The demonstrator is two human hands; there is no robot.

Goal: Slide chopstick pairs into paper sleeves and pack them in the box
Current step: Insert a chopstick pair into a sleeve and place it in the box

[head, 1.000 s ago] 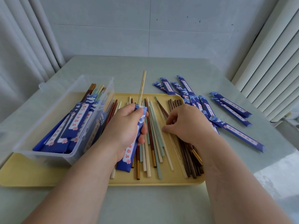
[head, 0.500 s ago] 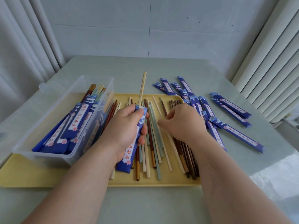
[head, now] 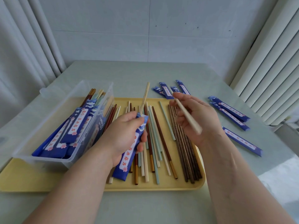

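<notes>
One pale chopstick [head: 145,96] pokes from the blue paper sleeve [head: 127,159] we grip in our left hand [head: 123,135] above the yellow tray [head: 161,187]; our right hand [head: 197,117] pinches a second pale chopstick [head: 187,114]; the clear box [head: 48,160] sits at left.

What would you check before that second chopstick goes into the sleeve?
1. Left hand grips the sleeve: ok.
2. First chopstick sits in the sleeve, sticking out the top: ok.
3. Right hand holds the second chopstick: ok.
4. Both chopsticks cream, a matching pair: ok.
5. Second chopstick lined up with the sleeve mouth: not ok, it is off to the right.
6. Room left in the box: cannot tell.
</notes>
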